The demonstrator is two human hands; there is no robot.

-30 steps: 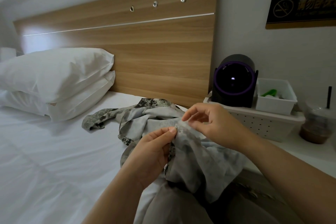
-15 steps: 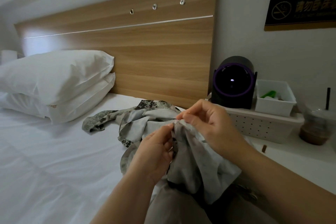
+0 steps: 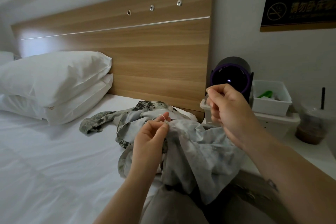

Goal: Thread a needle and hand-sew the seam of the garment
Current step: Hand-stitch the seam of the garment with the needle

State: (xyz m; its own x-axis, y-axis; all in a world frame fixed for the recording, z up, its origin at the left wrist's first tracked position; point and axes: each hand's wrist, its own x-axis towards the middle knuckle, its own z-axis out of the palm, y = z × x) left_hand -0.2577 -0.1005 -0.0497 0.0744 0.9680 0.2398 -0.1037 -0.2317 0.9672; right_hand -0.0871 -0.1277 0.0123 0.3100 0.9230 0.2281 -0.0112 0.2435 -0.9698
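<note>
A grey-green patterned garment (image 3: 196, 152) lies bunched on the white bed and over my lap. My left hand (image 3: 151, 138) pinches a fold of it near the top edge, thumb and forefinger closed on the cloth. A short loop of pale thread (image 3: 162, 118) shows at that pinch. My right hand (image 3: 227, 109) is raised up and to the right of the garment, thumb and forefinger pressed together. The needle is too small to make out between those fingertips, and the thread running to it is not clearly visible.
Two stacked white pillows (image 3: 54, 85) lie at the left against a wooden headboard (image 3: 145, 51). To the right stand a black round device with a purple ring (image 3: 231, 78), a white bin (image 3: 271, 98) on a white perforated basket (image 3: 278, 122), and an iced drink cup (image 3: 312, 123).
My right hand has lifted away from the seam, up and to the right. My left hand has kept its pinch on the cloth.
</note>
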